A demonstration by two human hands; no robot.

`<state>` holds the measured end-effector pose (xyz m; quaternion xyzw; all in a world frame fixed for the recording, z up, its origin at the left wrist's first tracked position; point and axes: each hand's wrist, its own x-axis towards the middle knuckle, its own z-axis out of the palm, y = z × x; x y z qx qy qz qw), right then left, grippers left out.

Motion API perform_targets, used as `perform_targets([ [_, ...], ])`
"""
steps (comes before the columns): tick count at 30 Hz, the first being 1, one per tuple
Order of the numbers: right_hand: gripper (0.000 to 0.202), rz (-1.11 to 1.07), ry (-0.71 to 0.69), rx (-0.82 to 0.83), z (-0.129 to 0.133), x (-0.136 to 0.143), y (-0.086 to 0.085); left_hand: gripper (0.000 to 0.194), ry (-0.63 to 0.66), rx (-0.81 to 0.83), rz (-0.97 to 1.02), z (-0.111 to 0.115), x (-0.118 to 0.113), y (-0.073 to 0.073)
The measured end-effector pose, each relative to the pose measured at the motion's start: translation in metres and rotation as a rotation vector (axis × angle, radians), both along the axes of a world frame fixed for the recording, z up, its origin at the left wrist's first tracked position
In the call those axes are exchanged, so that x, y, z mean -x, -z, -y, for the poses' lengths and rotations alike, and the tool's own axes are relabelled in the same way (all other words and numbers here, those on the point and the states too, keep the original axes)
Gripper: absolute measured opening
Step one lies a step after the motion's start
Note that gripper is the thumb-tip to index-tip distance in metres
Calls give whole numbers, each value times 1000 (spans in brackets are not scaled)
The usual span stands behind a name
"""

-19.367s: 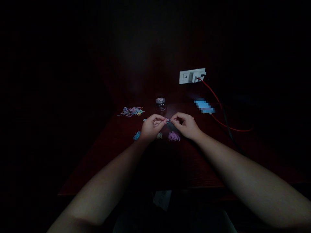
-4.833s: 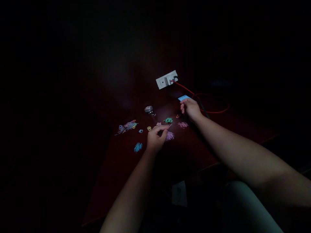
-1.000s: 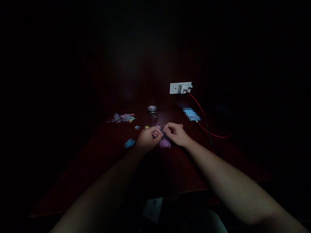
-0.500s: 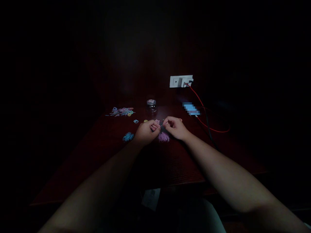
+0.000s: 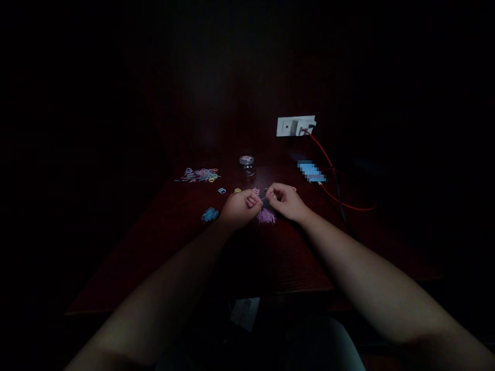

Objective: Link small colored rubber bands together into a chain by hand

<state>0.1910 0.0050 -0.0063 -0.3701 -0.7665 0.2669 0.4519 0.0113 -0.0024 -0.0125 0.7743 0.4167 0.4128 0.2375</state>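
Note:
My left hand (image 5: 242, 209) is closed, fingertips pinching one end of a thin, pale elastic band (image 5: 263, 198). At the other end, my right hand (image 5: 288, 202) pinches it too, so the band spans the small gap between them. Just below my fingers lies a pile of purple elastic bands (image 5: 266, 216). A blue pile of bands (image 5: 209, 215) sits left of my left hand. Behind the hands are a few small loops: light blue (image 5: 221, 190), yellow (image 5: 237, 190) and pink (image 5: 256, 191), partly covered by my fingers.
A mixed heap of coloured bands (image 5: 199, 175) lies at the table's back left. Near the wall stands a clear lidded jar (image 5: 246, 167). A blurred-out phone (image 5: 311, 171) is wired by a red cable (image 5: 323, 149) to a wall socket (image 5: 285, 127). The surroundings are very dark.
The whole view has shifted, so everything appears slightly further right. Both hands stay pinched on the band, with little change in their grip.

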Motion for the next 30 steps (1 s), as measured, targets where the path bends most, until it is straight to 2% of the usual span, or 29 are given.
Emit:
perform_targets([
  [10, 9, -21, -41, 18, -2, -1, 2, 15, -5, -6, 6, 3, -1, -2],
  [16, 9, -14, -47, -6, -4, -2, 4, 11, 59, 56, 27, 5, -2, -4],
  [24, 7, 37, -12, -55, -3, -3, 2, 7, 94, 149, 78, 6, -3, -6],
  [30, 9, -123, 79, -37, -11, -12, 1, 3, 134, 186, 67, 11, -4, -11],
])
